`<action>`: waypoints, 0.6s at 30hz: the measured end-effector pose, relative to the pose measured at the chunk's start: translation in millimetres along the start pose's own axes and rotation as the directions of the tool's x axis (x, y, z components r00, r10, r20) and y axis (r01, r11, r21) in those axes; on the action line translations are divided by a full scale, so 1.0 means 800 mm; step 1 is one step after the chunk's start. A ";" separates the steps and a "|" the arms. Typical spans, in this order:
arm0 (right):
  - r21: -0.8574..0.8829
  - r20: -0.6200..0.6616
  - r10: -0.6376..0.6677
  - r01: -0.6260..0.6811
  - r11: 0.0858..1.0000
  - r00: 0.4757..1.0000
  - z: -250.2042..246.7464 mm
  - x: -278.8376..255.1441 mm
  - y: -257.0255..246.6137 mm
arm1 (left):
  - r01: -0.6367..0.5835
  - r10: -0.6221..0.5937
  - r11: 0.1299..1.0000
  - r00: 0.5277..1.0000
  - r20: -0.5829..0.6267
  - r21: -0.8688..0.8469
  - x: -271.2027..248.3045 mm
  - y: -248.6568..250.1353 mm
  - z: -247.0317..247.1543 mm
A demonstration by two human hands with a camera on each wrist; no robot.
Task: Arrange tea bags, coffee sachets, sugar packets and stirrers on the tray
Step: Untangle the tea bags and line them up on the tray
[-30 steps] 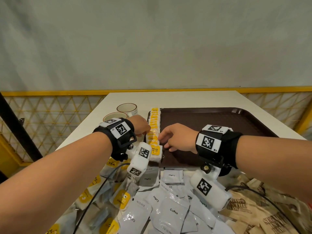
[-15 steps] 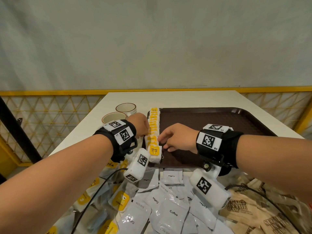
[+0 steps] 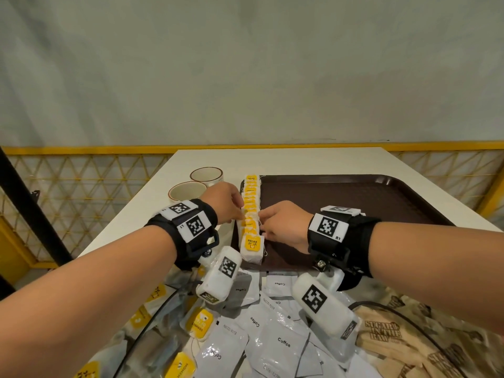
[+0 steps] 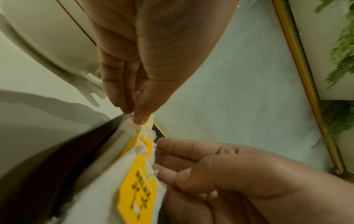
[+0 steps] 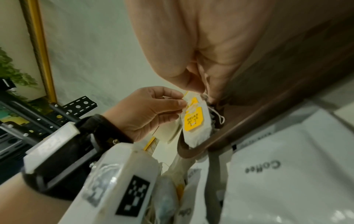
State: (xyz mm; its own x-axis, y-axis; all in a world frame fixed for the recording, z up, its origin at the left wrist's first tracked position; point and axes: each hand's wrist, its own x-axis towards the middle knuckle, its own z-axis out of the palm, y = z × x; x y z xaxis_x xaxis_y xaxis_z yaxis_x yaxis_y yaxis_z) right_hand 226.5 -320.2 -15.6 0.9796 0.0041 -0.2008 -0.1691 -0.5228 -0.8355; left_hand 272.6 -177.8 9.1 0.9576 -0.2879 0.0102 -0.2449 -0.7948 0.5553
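A row of tea bags [image 3: 251, 214] with yellow tags stands along the left edge of the brown tray [image 3: 354, 203]. My left hand [image 3: 231, 205] is at the row's left side. In the left wrist view its thumb and fingertips [image 4: 138, 118] meet on the top edge of one tea bag. My right hand [image 3: 275, 222] is at the row's right side, loosely curled, with its index finger [image 4: 172, 145] touching the bags. The front bag, tagged RELAX [image 5: 193, 121], leans against the tray's near rim.
Two cream cups [image 3: 188, 190] [image 3: 206, 174] stand left of the tray. White coffee sachets [image 3: 281, 342], loose tea bags [image 3: 199, 323] and brown sugar packets [image 3: 387, 331] lie heaped near me. Most of the tray floor is bare. A yellow mesh rail runs behind the table.
Both hands have stayed on either side of the tea bag row, shifting only slightly along it. The row still stands in place.
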 end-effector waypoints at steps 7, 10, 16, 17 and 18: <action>0.031 -0.058 0.013 -0.011 0.999 0.998 0.009 0.019 -0.002 | 0.006 -0.006 1.000 1.000 0.001 0.013 0.002 0.003 0.002; -0.016 -0.003 0.031 -0.031 0.999 1.000 0.005 0.012 -0.008 | 0.004 -0.004 1.000 1.000 0.007 -0.008 0.002 0.002 0.001; 0.093 0.035 0.037 -0.040 0.995 0.999 -0.002 0.004 -0.007 | 0.017 -0.016 0.996 1.000 0.023 -0.086 0.003 0.000 -0.003; 0.125 0.041 0.046 -0.051 0.991 0.998 -0.002 0.000 -0.008 | 0.013 -0.012 0.997 1.000 0.016 -0.076 0.004 -0.001 -0.002; 0.148 0.026 0.046 -0.049 0.988 0.999 -0.002 -0.002 -0.008 | 0.004 -0.004 0.998 1.000 0.004 -0.064 0.004 -0.002 -0.001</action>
State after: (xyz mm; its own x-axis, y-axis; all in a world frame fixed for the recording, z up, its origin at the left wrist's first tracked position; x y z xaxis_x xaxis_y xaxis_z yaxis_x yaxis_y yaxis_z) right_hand 225.7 -318.2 -9.5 0.9678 0.0024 -0.2519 -0.2309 -0.3909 -0.8910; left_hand 276.2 -176.9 8.6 0.9579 -0.2871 0.0050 -0.2310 -0.7601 0.6073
